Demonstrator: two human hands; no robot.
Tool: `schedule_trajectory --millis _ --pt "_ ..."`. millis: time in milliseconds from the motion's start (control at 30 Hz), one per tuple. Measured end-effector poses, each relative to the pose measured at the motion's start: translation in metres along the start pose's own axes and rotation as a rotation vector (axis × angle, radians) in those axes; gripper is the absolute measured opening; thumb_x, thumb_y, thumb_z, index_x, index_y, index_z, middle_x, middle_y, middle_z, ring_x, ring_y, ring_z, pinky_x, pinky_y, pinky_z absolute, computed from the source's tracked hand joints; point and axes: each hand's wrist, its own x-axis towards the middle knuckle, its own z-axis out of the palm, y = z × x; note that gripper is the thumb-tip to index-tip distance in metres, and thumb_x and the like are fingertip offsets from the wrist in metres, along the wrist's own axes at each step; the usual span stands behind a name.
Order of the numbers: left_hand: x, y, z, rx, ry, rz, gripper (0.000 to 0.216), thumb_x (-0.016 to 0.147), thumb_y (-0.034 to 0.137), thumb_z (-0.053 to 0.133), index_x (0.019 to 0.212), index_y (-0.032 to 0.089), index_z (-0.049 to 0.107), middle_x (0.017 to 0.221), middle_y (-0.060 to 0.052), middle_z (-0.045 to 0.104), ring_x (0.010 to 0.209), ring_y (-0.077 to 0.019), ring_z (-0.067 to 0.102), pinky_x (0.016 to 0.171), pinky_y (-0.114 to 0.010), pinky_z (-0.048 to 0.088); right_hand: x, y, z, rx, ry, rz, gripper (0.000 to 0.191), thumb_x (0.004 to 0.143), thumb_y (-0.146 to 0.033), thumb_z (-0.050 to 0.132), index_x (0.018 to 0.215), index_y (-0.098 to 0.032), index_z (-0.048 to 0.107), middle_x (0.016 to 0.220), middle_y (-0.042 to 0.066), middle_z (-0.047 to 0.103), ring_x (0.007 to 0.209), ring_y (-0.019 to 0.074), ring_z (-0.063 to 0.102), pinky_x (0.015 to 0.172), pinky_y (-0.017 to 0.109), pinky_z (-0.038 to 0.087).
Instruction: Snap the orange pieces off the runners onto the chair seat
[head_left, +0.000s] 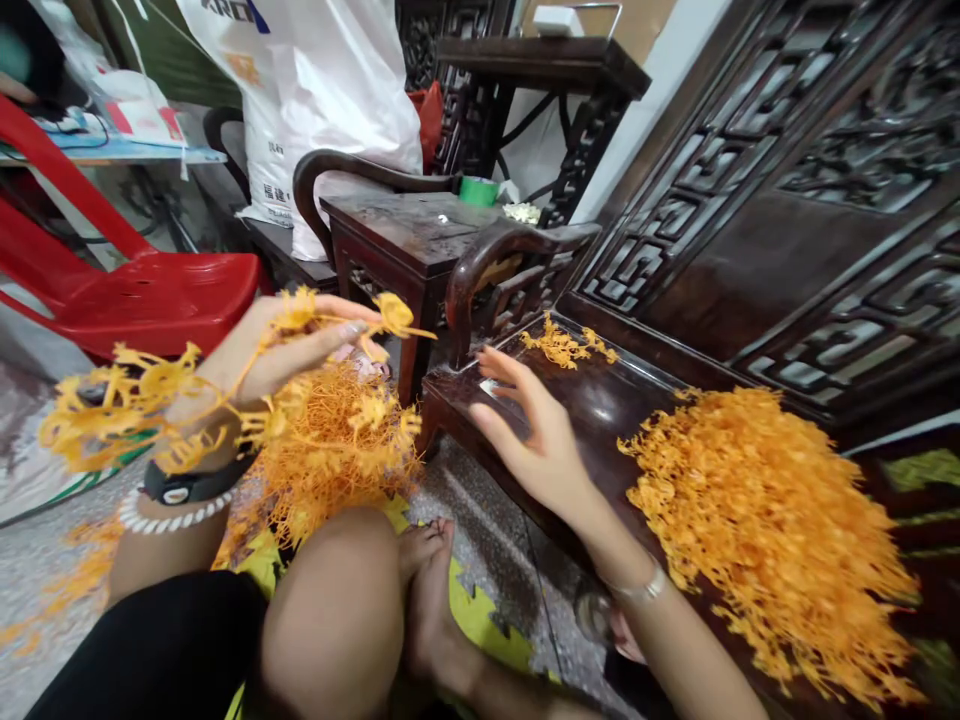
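Observation:
My left hand point(292, 350) is closed around several orange plastic flower sprigs point(127, 400). Their thin stems run across the fingers and hang back over the wrist, and one yellow-orange bloom point(394, 313) sticks out past the fingertips. My right hand point(536, 435) is held over the dark wooden bench point(600, 410), fingers apart and holding nothing. Below my left hand lies a tangled heap of orange stems point(337, 450). A large pile of orange plastic flower pieces point(765, 530) rests on the bench to the right of my right hand, and a small cluster point(559, 345) lies farther back.
A red plastic chair point(157, 290) stands at left. Ahead is a dark side table point(397, 225) with a green tape roll point(478, 190); big white sacks point(330, 100) stand behind. The bench's curved armrest point(480, 270) rises ahead. A yellow mat point(480, 620) lies underfoot.

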Motion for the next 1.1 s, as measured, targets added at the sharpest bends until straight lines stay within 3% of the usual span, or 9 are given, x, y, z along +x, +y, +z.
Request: schedule_trajectory --millis 100,167,200,267,367,500,867,1033,1100 --pt "-0.013 -0.004 0.025 -0.041 -0.201 -0.055 0.023 0.074 0.031 0.071 0.091 0.015 0.071 0.075 -0.005 0.071 0.069 -0.0129 0.065 0.064 -0.020 0.049 0.023 -0.012 0.042 0.380 -0.117 0.000 0.039 0.084 -0.037 0.060 0.119 -0.021 0.051 0.115 0.008 0.061 0.100 0.0176 0.061 0.086 0.032 0.051" --pt "-0.018 -0.016 0.039 -0.171 -0.116 -0.056 0.023 0.076 0.035 0.068 0.089 0.016 0.069 0.061 -0.002 0.066 0.051 -0.0089 0.057 0.050 -0.017 0.042 0.028 -0.014 0.055 0.526 -0.179 0.040 0.022 0.087 -0.040 0.055 0.094 -0.019 0.057 0.081 0.002 0.063 0.071 0.0125 0.060 0.068 0.026 0.050" --pt "-0.020 -0.022 0.044 -0.221 -0.058 -0.049 0.023 0.078 0.037 0.066 0.090 0.017 0.067 0.055 0.001 0.061 0.042 -0.0061 0.049 0.042 -0.016 0.035 0.028 -0.014 0.057 0.542 -0.200 0.068 0.024 0.088 -0.041 0.052 0.084 -0.018 0.056 0.066 -0.001 0.057 0.058 0.0102 0.054 0.058 0.024 0.047" --pt "-0.020 -0.032 0.050 -0.252 0.036 -0.012 0.024 0.081 0.040 0.062 0.088 0.017 0.066 0.052 0.002 0.058 0.035 -0.0031 0.035 0.035 -0.015 0.022 0.026 -0.012 0.052 0.476 -0.218 0.120 0.030 0.090 -0.042 0.049 0.076 -0.017 0.056 0.051 -0.005 0.045 0.046 0.0078 0.041 0.047 0.022 0.036" --pt "-0.020 -0.035 0.050 -0.211 0.125 0.047 0.025 0.083 0.041 0.059 0.085 0.016 0.064 0.054 0.001 0.059 0.036 -0.0025 0.032 0.035 -0.016 0.020 0.018 -0.016 0.030 0.274 -0.270 0.103 0.032 0.092 -0.040 0.048 0.075 -0.015 0.058 0.052 -0.005 0.043 0.047 0.0065 0.037 0.046 0.021 0.029" --pt "-0.022 -0.027 0.052 -0.249 0.051 0.005 0.027 0.082 0.043 0.060 0.081 0.017 0.063 0.047 0.003 0.052 0.037 -0.0030 0.032 0.037 -0.017 0.021 0.009 -0.031 -0.001 0.112 -0.369 0.015 0.034 0.095 -0.035 0.042 0.072 -0.016 0.057 0.054 -0.005 0.044 0.049 0.0055 0.037 0.050 0.021 0.029" --pt "-0.029 -0.029 0.063 -0.402 -0.196 -0.105 0.036 0.083 0.050 0.057 0.086 0.015 0.066 0.047 0.008 0.025 0.040 -0.0032 0.019 0.039 -0.019 0.013 -0.019 -0.032 -0.005 0.140 -0.079 0.160 0.044 0.098 -0.039 0.037 0.059 -0.019 0.044 0.046 -0.004 0.041 0.042 0.0073 0.038 0.045 0.025 0.029" --pt "-0.031 -0.029 0.072 -0.389 -0.297 -0.092 0.036 0.086 0.047 0.054 0.091 0.014 0.068 0.050 0.007 0.026 0.043 -0.0034 0.020 0.040 -0.019 0.015 -0.041 -0.027 0.007 0.079 0.128 0.154 0.046 0.100 -0.037 0.030 0.058 -0.019 0.036 0.048 -0.003 0.036 0.043 0.0079 0.035 0.045 0.025 0.027" --pt "-0.031 -0.033 0.070 -0.370 -0.279 -0.039 0.033 0.086 0.045 0.054 0.090 0.015 0.067 0.048 0.006 0.029 0.042 -0.0034 0.022 0.039 -0.019 0.015 -0.048 -0.026 0.000 0.033 0.240 0.146 0.045 0.100 -0.038 0.028 0.058 -0.020 0.035 0.051 -0.002 0.037 0.045 0.0090 0.036 0.046 0.026 0.028"
